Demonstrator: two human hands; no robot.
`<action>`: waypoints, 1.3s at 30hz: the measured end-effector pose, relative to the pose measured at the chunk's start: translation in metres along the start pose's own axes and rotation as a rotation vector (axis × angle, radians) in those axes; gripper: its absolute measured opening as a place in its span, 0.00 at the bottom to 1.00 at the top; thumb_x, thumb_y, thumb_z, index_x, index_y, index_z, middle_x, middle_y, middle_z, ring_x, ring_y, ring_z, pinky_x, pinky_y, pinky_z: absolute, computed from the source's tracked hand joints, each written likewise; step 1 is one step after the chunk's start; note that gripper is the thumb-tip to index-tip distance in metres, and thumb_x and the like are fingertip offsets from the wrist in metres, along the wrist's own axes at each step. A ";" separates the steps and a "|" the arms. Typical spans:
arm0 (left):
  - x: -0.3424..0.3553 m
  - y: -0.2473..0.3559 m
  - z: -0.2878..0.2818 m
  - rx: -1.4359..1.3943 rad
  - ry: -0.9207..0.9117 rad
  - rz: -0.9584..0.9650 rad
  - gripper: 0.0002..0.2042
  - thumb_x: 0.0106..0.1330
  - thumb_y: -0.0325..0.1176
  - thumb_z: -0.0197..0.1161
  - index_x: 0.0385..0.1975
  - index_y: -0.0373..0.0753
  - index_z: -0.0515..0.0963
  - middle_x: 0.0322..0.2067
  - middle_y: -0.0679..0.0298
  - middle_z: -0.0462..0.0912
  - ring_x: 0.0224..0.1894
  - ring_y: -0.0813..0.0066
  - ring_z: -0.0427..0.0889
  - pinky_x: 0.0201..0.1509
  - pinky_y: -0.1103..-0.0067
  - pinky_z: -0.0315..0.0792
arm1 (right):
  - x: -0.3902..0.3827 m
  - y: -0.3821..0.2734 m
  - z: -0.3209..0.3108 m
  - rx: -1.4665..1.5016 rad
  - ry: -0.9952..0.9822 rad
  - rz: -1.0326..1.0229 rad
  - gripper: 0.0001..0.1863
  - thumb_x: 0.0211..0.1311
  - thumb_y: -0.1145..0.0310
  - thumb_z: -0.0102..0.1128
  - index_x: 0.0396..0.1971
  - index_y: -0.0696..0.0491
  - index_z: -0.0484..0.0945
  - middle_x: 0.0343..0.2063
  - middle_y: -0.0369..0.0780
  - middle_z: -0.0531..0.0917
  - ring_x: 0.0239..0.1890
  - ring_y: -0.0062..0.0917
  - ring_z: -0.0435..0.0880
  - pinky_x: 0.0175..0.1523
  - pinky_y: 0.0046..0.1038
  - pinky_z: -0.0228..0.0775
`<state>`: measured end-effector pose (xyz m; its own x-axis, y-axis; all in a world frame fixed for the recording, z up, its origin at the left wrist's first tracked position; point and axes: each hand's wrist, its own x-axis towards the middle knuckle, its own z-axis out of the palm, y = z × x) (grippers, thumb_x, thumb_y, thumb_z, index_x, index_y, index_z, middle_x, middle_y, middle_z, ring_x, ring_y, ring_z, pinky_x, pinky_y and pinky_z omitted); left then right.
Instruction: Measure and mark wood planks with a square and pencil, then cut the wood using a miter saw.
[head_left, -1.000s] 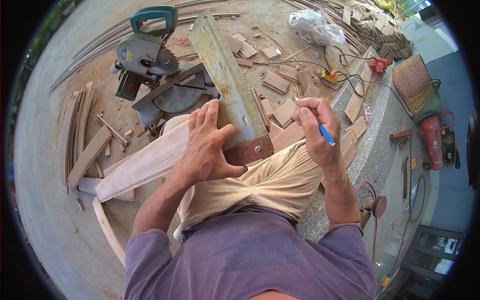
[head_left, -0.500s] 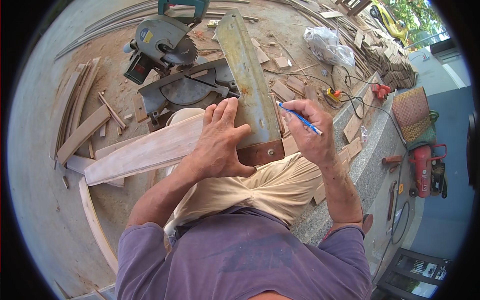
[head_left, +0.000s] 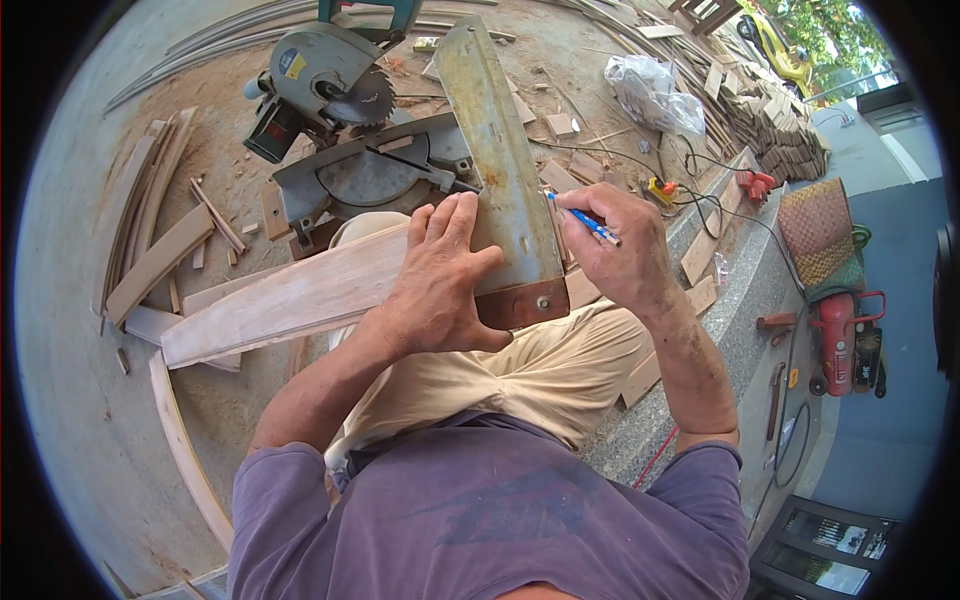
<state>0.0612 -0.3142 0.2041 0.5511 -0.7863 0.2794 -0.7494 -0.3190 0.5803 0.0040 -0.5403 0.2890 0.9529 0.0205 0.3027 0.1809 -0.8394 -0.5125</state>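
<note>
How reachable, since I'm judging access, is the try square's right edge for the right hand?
Seemingly yes: the right hand, holding a pencil, is beside the try square, nothing visibly between.

gray concrete floor [head_left: 75, 260] | blue wall [head_left: 905, 270], right | sunlit green foliage [head_left: 845, 35]

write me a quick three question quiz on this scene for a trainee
1. What does the right hand hold?
2. True or false: the left hand is raised clear of the wooden board.
3. Fill the gap: beyond the board stands a ___ with a round toothed blade.

Key:
1. A blue pencil.
2. False; it is spread over the board's near end.
3. Miter saw.
</note>
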 end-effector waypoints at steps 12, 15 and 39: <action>0.003 0.001 0.002 0.008 0.022 0.027 0.34 0.33 0.52 0.80 0.39 0.34 0.82 0.68 0.29 0.58 0.73 0.32 0.55 0.78 0.48 0.44 | -0.032 -0.018 -0.042 -0.051 -0.360 -0.011 0.07 0.62 0.73 0.64 0.37 0.58 0.85 0.30 0.44 0.87 0.34 0.32 0.88 0.42 0.32 0.78; 0.003 0.000 0.004 0.001 0.017 0.032 0.34 0.33 0.52 0.79 0.38 0.33 0.82 0.68 0.29 0.58 0.73 0.32 0.54 0.78 0.48 0.43 | -0.071 -0.014 -0.048 -0.081 -0.731 0.172 0.08 0.65 0.72 0.59 0.37 0.57 0.85 0.32 0.47 0.86 0.35 0.41 0.87 0.45 0.37 0.78; -0.133 -0.118 -0.037 -0.033 0.087 -0.118 0.57 0.43 0.65 0.82 0.74 0.49 0.63 0.78 0.37 0.48 0.78 0.35 0.52 0.79 0.51 0.53 | -0.132 -0.005 0.076 1.550 0.170 0.671 0.18 0.71 0.63 0.68 0.53 0.60 0.80 0.40 0.36 0.86 0.38 0.15 0.85 0.40 0.20 0.82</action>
<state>0.0901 -0.1526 0.1262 0.6654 -0.6953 0.2718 -0.6657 -0.3879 0.6375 -0.1045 -0.4978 0.1901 0.9387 -0.2321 -0.2548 -0.0649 0.6070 -0.7921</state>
